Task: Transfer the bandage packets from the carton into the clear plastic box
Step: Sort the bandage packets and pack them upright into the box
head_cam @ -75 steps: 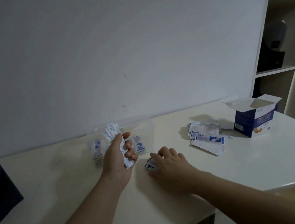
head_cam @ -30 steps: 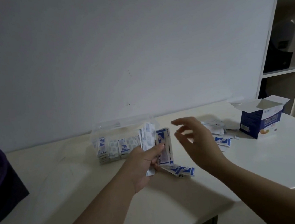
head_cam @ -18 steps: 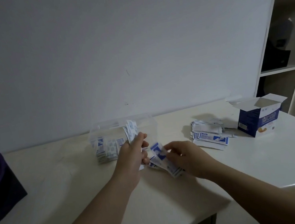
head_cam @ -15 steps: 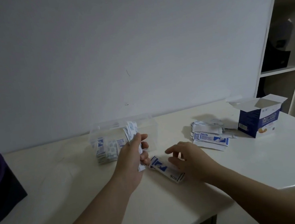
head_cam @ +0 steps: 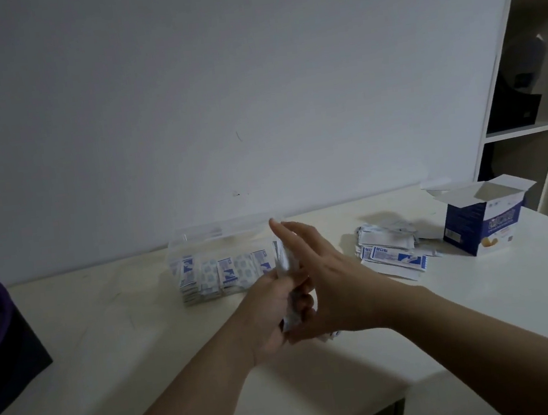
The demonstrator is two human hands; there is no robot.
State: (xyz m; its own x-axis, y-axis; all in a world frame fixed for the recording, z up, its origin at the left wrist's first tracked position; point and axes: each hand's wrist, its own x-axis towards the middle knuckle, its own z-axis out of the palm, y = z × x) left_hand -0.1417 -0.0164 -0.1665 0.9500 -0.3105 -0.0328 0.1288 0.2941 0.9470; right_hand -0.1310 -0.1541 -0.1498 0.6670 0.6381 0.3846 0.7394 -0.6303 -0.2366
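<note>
The white worktop [head_cam: 484,302] is carrying everything. The shelf unit [head_cam: 532,130] is standing past its far right end, and a dark bin-like object [head_cam: 3,344] is sitting at the left edge. The clear plastic box [head_cam: 220,229] is standing by the wall, with a row of bandage packets [head_cam: 222,275] standing upright inside it along its near side. The carton [head_cam: 482,226] is standing open at the right, flaps up, well apart from the box. A loose pile of packets [head_cam: 388,252] is lying between box and carton. The left hand [head_cam: 271,307] is gripping a small stack of packets [head_cam: 284,261] upright, just in front of the box. The right hand [head_cam: 330,279] is pressing straight, flat fingers against the stack's right side.
</note>
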